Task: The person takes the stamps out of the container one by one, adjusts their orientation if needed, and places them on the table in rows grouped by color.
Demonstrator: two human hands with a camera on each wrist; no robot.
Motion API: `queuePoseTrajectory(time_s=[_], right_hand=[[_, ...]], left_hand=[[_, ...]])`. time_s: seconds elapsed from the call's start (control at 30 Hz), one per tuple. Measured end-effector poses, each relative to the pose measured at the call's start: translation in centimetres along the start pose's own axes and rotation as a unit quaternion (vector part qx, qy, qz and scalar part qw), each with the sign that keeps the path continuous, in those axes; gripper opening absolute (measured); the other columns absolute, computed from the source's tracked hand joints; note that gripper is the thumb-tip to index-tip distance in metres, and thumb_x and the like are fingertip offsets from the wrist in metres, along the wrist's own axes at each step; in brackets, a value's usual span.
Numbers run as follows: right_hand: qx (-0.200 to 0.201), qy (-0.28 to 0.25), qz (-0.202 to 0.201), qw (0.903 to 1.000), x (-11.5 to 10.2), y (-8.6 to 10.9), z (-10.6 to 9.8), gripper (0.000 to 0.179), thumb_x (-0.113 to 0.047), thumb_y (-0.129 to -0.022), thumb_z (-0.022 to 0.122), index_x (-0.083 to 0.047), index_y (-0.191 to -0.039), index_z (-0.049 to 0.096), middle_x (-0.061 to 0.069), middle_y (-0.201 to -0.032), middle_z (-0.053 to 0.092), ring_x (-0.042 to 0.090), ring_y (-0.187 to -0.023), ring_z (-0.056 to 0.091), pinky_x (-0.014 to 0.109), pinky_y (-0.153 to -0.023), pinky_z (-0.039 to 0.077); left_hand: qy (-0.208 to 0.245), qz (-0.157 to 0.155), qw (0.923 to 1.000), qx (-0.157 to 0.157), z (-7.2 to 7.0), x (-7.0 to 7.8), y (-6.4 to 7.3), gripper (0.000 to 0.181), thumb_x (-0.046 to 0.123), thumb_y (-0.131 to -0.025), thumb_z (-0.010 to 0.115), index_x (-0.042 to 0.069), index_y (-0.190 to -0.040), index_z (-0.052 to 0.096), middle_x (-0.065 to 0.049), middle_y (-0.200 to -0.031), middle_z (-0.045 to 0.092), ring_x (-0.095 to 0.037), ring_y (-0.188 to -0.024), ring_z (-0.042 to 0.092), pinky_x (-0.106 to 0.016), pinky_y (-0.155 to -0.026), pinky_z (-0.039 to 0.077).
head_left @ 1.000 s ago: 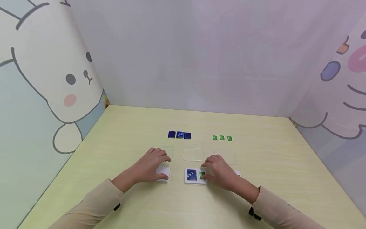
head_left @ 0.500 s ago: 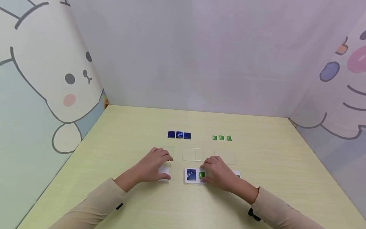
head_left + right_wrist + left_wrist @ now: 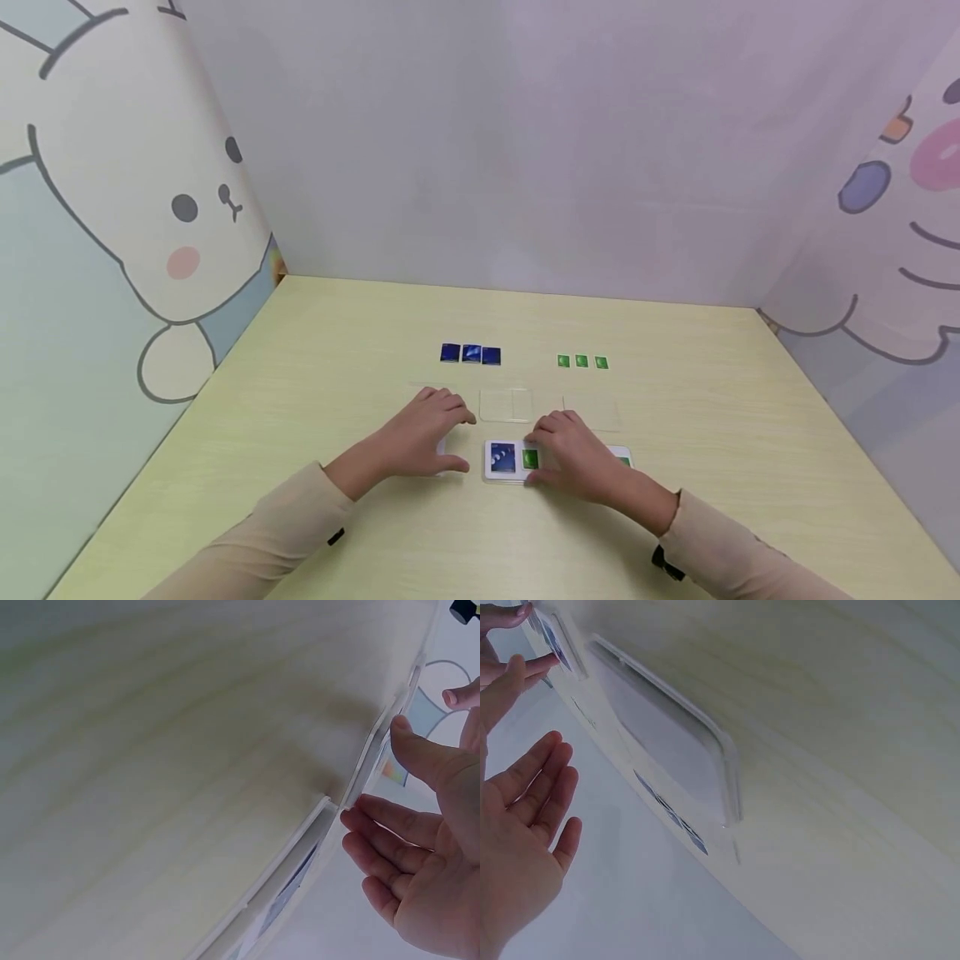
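My left hand (image 3: 420, 435) is held with thumb and fingers spread over the left flat white case (image 3: 660, 735), hiding most of it in the head view; nothing is in its grasp. Thumb and fingertips of my right hand (image 3: 577, 458) pinch the long edges of the middle white case (image 3: 513, 477) near its right end. On that case lie a dark blue picture with moon phases (image 3: 502, 457) and a small green picture (image 3: 530, 459). Part of a third white case (image 3: 621, 452), with some green on it, shows behind the right hand.
Behind the cases lie a clear plastic plate (image 3: 497, 405) and another clear plate (image 3: 592, 413). Farther back are a row of blue squares (image 3: 471, 354) and a row of small green squares (image 3: 582, 361). A pale curtain (image 3: 510, 167) borders the table's far edge.
My left hand has shifted to the right, toward the middle case, and now covers more of the left case. The right hand stays at the middle case, almost unmoved.
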State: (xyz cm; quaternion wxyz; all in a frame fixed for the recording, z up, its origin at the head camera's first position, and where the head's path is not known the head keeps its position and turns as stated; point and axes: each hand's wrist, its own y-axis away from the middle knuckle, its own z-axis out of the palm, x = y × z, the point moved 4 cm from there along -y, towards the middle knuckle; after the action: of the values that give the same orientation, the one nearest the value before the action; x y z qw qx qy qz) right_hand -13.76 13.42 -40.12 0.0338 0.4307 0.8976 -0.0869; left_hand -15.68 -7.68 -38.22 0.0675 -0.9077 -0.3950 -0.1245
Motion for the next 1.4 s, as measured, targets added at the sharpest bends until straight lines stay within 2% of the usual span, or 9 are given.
queuePoseTrajectory(time_s=[0.43,0.77,1.03,1.4], right_hand=[[-0.020,0.009,0.015,0.9996,-0.1,-0.1,0.1,0.051,-0.042,-0.069,0.084,-0.009,-0.106,0.070,0.000,-0.102,0.068,0.015,-0.095,0.056,0.038,-0.092,0.044],[-0.024,0.013,0.010,0.9996,-0.4,-0.4,0.6,0.049,-0.043,-0.072,0.082,-0.011,-0.107,0.069,-0.001,-0.102,0.067,0.015,-0.098,0.057,0.037,-0.096,0.045],[-0.007,0.035,0.000,0.9993,-0.4,-0.2,0.2,0.049,-0.045,-0.070,0.083,-0.010,-0.103,0.071,-0.001,-0.099,0.068,0.016,-0.097,0.057,0.039,-0.096,0.044],[-0.017,0.024,0.004,0.9996,-0.1,-0.4,0.3,0.050,-0.046,-0.069,0.082,-0.011,-0.104,0.071,-0.002,-0.100,0.068,0.015,-0.098,0.057,0.038,-0.098,0.044]], left_hand=[[-0.032,0.026,0.9990,-0.016,1.2,2.0,-1.2,0.059,0.053,-0.077,0.073,0.015,-0.121,0.062,0.002,-0.116,0.064,-0.016,-0.110,0.052,-0.037,-0.100,0.039],[-0.060,0.012,0.9972,-0.043,2.6,2.6,-1.9,0.060,0.055,-0.079,0.071,0.016,-0.123,0.061,0.002,-0.120,0.063,-0.015,-0.112,0.052,-0.034,-0.102,0.039],[-0.079,0.007,0.9954,-0.053,2.4,3.2,-2.9,0.061,0.055,-0.078,0.071,0.014,-0.123,0.061,0.000,-0.118,0.063,-0.016,-0.107,0.050,-0.034,-0.099,0.039],[-0.086,0.005,0.9934,-0.076,2.7,3.1,-3.9,0.058,0.056,-0.078,0.071,0.016,-0.118,0.063,0.003,-0.111,0.064,-0.012,-0.097,0.050,-0.031,-0.093,0.039]])
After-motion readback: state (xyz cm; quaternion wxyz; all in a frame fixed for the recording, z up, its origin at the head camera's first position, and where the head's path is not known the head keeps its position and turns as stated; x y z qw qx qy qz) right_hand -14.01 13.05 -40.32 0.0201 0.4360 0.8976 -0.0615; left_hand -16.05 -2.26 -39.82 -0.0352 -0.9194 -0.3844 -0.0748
